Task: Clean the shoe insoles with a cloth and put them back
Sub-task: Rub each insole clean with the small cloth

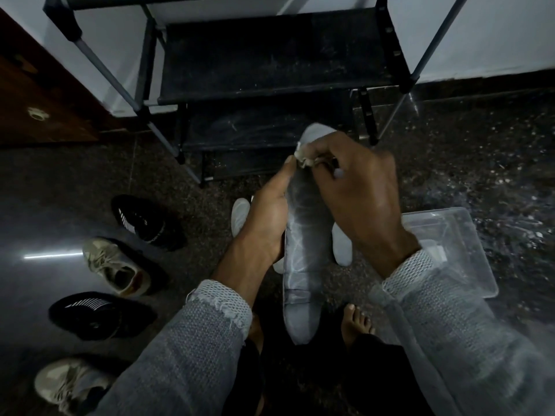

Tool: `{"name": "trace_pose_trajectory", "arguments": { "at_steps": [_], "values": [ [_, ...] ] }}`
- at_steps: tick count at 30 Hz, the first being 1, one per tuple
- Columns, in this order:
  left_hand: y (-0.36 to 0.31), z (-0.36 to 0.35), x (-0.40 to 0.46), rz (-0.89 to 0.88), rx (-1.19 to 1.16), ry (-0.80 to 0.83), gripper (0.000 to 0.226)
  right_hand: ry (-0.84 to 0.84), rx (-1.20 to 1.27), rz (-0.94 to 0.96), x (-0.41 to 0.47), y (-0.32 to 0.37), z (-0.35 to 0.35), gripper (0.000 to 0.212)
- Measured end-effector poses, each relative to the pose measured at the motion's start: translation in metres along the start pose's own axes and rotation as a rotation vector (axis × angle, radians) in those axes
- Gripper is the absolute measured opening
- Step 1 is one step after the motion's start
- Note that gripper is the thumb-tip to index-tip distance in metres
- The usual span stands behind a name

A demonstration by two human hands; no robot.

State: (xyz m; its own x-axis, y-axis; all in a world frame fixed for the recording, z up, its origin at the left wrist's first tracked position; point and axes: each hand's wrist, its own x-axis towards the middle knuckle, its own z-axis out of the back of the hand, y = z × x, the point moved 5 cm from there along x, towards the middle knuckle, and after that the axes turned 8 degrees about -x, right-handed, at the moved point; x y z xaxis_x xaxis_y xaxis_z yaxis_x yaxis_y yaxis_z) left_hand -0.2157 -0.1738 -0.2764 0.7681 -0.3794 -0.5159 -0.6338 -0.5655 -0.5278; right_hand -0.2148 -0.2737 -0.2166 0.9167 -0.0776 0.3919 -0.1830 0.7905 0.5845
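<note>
The left hand grips the grey insole along its left edge, palm against the side and thumb extended up to the edge near the toe end; the insole is held lengthwise, toe end away from the person, heel end nearest the body. The right hand has its fingers curled around a crumpled beige cloth, pinching it and pressing it onto the upper face of the insole just behind the toe end. All remaining positions are given relative to the held insole. Directly beneath it, on the dark speckled floor, lie further pale insoles, one showing to the left of the left hand and one to the right, below the right wrist; both are partly hidden by the hands and the held insole. To the right stands a clear plastic container; its contents cannot be determined, and the right sleeve covers its near corner. Beyond the toe end stands a black shoe rack with grey metal tubes. Well to the left, four shoes stand on the floor: a black trainer, a beige trainer, a second black trainer and a second beige trainer. Bare feet show below the heel end.
</note>
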Motion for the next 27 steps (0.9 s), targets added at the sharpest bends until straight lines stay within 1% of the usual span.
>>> {"name": "trace_pose_trajectory", "arguments": {
  "at_steps": [2,7,9,11,13,15,18,20,23,27],
  "values": [
    [-0.002,0.002,0.001,-0.014,0.009,-0.019,0.042,0.017,-0.013,0.04,-0.001,0.002,-0.002,0.016],
    [-0.002,0.005,0.0,-0.022,0.136,-0.021,0.041,-0.075,-0.077,-0.073,0.004,-0.024,0.009,0.014],
    [-0.001,0.004,-0.001,-0.019,0.174,-0.018,0.04,-0.107,-0.107,-0.09,0.006,-0.028,0.012,0.016],
    [-0.001,0.003,-0.002,-0.019,0.203,-0.017,0.039,-0.103,-0.118,-0.088,0.006,-0.027,0.012,0.016],
    [0.0,0.004,-0.001,-0.026,0.214,-0.022,0.038,-0.079,-0.107,-0.05,0.007,-0.022,0.009,0.017],
    [0.0,0.005,0.0,-0.031,0.197,-0.032,0.036,-0.061,-0.117,0.025,0.005,-0.011,0.007,0.018],
    [-0.003,0.007,0.001,-0.035,0.101,-0.036,0.039,-0.029,-0.108,0.133,0.0,0.004,0.002,0.017],
    [-0.006,0.007,0.001,-0.035,0.063,-0.027,0.04,0.005,-0.112,0.156,-0.003,0.005,-0.003,0.016],
    [-0.007,0.007,0.0,-0.025,0.091,-0.018,0.042,0.002,-0.123,0.076,-0.001,-0.012,-0.003,0.017],
    [-0.002,0.005,-0.002,-0.006,0.204,-0.016,0.042,-0.083,-0.119,-0.073,0.006,-0.03,0.009,0.017]
  ]
}}
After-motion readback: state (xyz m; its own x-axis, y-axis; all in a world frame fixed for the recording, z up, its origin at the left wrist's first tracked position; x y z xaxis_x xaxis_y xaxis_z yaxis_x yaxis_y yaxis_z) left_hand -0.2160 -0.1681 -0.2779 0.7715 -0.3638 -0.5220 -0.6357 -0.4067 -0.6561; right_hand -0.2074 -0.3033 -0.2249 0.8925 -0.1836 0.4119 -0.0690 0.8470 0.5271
